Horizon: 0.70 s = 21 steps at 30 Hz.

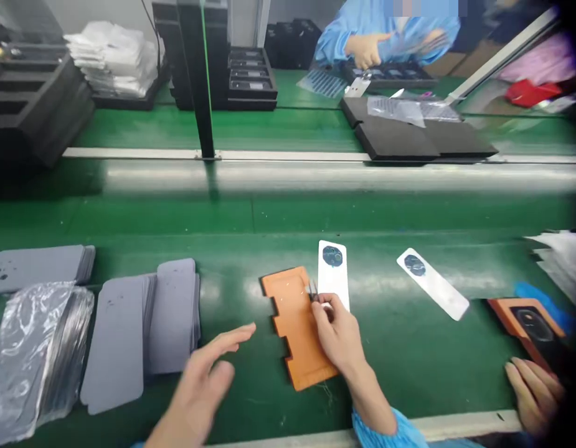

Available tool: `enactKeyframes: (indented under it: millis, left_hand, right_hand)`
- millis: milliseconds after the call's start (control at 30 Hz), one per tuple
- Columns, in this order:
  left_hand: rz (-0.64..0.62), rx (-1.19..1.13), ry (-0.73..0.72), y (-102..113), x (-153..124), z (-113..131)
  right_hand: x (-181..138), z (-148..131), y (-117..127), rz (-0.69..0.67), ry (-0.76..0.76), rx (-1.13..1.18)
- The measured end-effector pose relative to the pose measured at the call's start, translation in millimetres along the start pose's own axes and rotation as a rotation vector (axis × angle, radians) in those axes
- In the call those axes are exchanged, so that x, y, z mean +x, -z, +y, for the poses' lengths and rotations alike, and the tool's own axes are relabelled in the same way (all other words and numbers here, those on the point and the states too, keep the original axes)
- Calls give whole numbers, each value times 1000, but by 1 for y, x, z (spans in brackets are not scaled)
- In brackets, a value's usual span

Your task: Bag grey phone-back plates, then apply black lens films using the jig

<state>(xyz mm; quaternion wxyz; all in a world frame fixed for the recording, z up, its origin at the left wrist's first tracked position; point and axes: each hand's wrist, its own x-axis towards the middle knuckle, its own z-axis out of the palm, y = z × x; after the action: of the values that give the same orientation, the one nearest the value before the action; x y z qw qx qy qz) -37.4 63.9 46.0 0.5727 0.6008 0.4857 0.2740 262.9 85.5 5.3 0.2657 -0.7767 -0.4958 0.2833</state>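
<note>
The orange fixture lies on the desk, near the front edge, with its notched side facing left. My right hand is over its right side, fingers pinched around slim tweezers; the tips point at the fixture's far right corner. Whether they touch it or grip anything, I cannot tell.

My left hand is released, fingers extended, holding nothing. It hovers left of the fixture, apart from it.

Just beyond my right hand is a white strip bearing a dark round label; the hand covers its near end. A second white strip lies farther right, slanted. Left of my left hand are stacked grey panels.

Caution: a slip of the tweezers could scratch the fixture. A sideways push from my wrist could skew the unbraced fixture or drag the white strip. A wide left-hand swing could topple the grey panels. At right, a co-worker's hand is beside a second orange fixture; overreaching risks contact.
</note>
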Motion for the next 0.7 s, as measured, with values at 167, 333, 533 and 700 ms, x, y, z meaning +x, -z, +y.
enactKeyframes:
  millis: [167,333,533,700]
  left_hand:
    - [56,549,-179,-59,15,-21]
    - [159,671,-221,-71,12,-42]
    - [266,614,-255,-69,-6,-39]
    - [367,582,-556,-62,-63,10]
  right_hand:
    - [-25,-29,-36,-10,99,86]
    - [-40,-35,-44,-5,146,83]
    - [-40,-18,-33,82,198,105]
    - [-32,-7,-37,144,169,172]
